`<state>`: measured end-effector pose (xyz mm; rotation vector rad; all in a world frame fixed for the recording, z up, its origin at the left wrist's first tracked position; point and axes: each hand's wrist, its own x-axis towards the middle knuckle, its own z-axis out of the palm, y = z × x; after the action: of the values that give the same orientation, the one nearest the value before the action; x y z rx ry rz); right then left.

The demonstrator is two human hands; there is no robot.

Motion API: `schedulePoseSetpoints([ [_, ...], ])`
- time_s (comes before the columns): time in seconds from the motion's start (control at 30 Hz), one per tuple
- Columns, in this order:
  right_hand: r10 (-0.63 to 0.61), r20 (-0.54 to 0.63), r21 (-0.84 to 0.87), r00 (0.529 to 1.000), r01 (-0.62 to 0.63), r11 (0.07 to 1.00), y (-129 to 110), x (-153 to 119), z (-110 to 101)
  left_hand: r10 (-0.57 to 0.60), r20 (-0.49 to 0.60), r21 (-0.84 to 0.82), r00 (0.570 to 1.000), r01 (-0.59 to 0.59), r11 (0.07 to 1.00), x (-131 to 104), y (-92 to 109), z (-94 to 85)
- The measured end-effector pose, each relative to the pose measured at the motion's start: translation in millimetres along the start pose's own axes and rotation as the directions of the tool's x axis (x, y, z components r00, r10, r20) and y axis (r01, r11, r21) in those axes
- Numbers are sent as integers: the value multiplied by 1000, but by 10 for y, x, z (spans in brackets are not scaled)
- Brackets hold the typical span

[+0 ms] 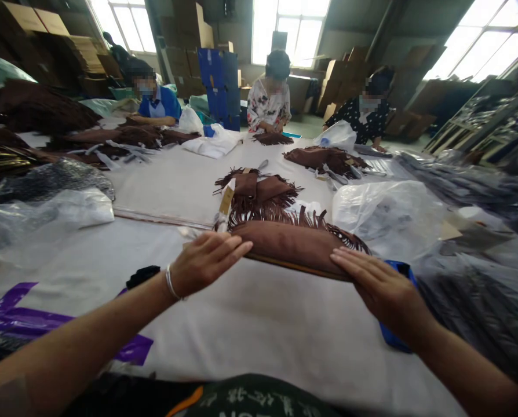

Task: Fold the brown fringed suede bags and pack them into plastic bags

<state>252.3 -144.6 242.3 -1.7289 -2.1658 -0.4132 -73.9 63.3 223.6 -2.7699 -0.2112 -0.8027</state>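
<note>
A folded brown fringed cloth lies across the white table in front of me, its strips of fringe pointing away. On its left end rests my left hand, open, with fingers stretched straight and the thumb hidden. My right hand lies over the right end, open too, fingers flat on the cloth. A paper tag stands near the cloth's far left corner. Just beyond is another brown fringed piece, bunched or folded. Beside my right wrist a blue object is partly covered by my hand.
Clear plastic bags lie to the right, with packed grey items nearby. Purple plastic and a black item are at the left. Brown piles lie farther back. Three people work across the table; blue boxes stand behind.
</note>
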Motion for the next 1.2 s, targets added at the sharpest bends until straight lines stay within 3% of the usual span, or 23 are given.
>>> schedulePoseSetpoints([
  [0.13, -62, 123, 103, 990, 49, 993, -241, -884, 938, -76, 99, -162, 992, 92, 983, -823, 793, 877],
  [0.23, 4, 163, 149, 987, -29, 988, -349, -1278, 1333, -168, 150, -233, 974, 199, 952, -1089, 1118, 1214],
  [0.3, 27, 163, 167, 986, -54, 984, -358, -1378, 1391, -197, 160, -264, 967, 234, 936, -1108, 1179, 1228],
  [0.4, -39, 195, 218, 980, -5, 976, -331, -1470, 1310, -138, 177, -320, 975, 189, 928, -1072, 1213, 1069],
  [0.53, -82, 381, 279, 921, -30, 960, -344, -1581, 1065, -68, 291, -399, 954, 185, 898, -1059, 1323, 818],
  [0.63, -73, 520, 298, 851, -101, 949, -413, -1358, 796, -123, 324, -462, 938, 271, 844, -995, 1317, 707],
  [0.67, -56, 511, 289, 858, -110, 951, -448, -1201, 719, -172, 310, -471, 935, 308, 827, -958, 1288, 690],
  [0.73, 23, 376, 259, 926, -129, 957, -547, -822, 651, -304, 264, -458, 915, 397, 796, -877, 1217, 688],
  [0.8, 130, 159, 242, 979, -166, 956, -678, -472, 753, -422, 243, -415, 874, 486, 769, -806, 1169, 728],
  [0.87, 144, 58, 246, 988, -153, 957, -809, -263, 1021, -472, 266, -360, 841, 540, 760, -761, 1168, 806],
  [0.97, 58, 189, 240, 980, -103, 965, -920, -247, 1515, -462, 330, -297, 823, 555, 777, -736, 1223, 955],
  [1.03, 52, 286, 233, 957, -122, 965, -923, -321, 1717, -449, 352, -294, 821, 552, 780, -734, 1256, 1035],
  [1.2, 33, 299, 308, 954, -129, 943, -955, -241, 1687, -473, 278, -441, 836, 549, 710, -725, 1241, 1077],
])
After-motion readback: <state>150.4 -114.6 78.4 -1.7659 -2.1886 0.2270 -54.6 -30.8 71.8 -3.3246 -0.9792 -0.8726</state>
